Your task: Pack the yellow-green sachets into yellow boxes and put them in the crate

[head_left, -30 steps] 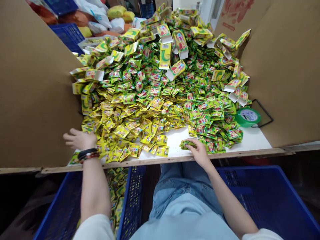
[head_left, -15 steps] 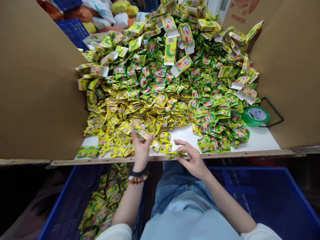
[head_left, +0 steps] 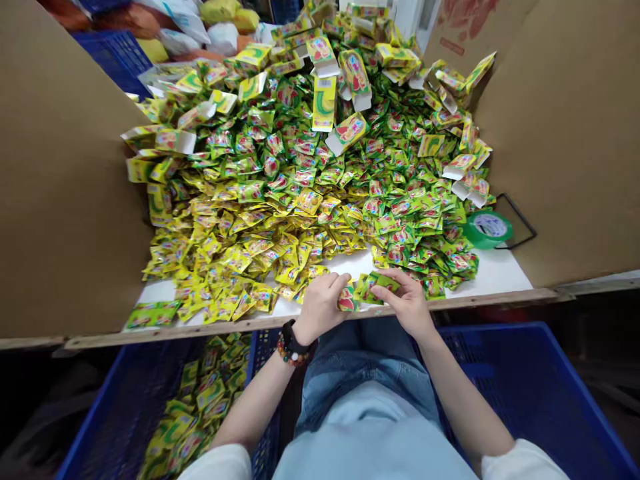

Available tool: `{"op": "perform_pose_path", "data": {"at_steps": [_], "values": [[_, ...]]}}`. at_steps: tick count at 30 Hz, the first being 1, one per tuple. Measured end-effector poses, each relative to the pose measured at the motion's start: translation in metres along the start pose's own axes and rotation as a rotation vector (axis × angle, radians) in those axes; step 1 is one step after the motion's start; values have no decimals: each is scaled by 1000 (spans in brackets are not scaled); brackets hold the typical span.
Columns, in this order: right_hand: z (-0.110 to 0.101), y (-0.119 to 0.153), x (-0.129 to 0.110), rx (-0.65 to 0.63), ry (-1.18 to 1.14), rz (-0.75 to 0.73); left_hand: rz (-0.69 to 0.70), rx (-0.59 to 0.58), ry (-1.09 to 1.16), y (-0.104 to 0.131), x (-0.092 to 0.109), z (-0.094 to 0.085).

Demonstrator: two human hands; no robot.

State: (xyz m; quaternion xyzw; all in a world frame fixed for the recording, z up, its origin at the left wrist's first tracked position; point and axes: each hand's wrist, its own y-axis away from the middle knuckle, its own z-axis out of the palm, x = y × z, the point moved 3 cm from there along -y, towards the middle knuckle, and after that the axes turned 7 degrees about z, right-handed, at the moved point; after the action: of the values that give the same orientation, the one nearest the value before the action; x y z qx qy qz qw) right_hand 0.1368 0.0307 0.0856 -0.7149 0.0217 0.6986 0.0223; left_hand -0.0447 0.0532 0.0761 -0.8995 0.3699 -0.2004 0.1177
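At the table's front edge, my left hand [head_left: 323, 304] is closed around a small printed carton [head_left: 348, 299]; only its end with a red fruit picture shows past the fingers. Just right of it, my right hand [head_left: 407, 304] pinches a few green sachets [head_left: 376, 288] between thumb and fingers. The sachets' left end meets or nearly meets the carton; I cannot tell if any are inside. Behind my hands lies a heap of yellow sachets [head_left: 240, 257] on the left and green sachets [head_left: 413, 230] on the right.
Flattened or open cartons [head_left: 325, 103] lie over the heap's top. A green tape roll [head_left: 487, 230] sits at the right beside a black wire frame [head_left: 525, 223]. Cardboard walls [head_left: 65, 200] flank the table. Below are a blue crate [head_left: 115, 400] with filled cartons and another blue crate [head_left: 530, 387].
My left hand has moved right and down with the carton, from the yellow heap to beside my right hand. My right hand has turned, showing the green sachets. The view has shifted slightly.
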Motion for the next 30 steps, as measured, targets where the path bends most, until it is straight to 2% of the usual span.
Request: {"op": "perform_pose_path", "data": {"at_steps": [3,7,11,16,21,26,30], "values": [[-3,2,-7,80,162,-135,-51,79,-61,0,0,6],[-6,8,-15,-49,451,-315,-127,226,-1,7,7,18],[-15,6,-22,-127,626,-372,-154,217,113,11,13,31],[-19,1,-29,-257,610,-435,-204,217,287,13,17,38],[-6,7,-30,-123,860,-440,-223,260,221,14,25,39],[17,19,-29,-45,1147,-379,-224,238,228,14,30,47],[25,20,-29,-13,1265,-326,-222,340,253,15,35,57]]}}
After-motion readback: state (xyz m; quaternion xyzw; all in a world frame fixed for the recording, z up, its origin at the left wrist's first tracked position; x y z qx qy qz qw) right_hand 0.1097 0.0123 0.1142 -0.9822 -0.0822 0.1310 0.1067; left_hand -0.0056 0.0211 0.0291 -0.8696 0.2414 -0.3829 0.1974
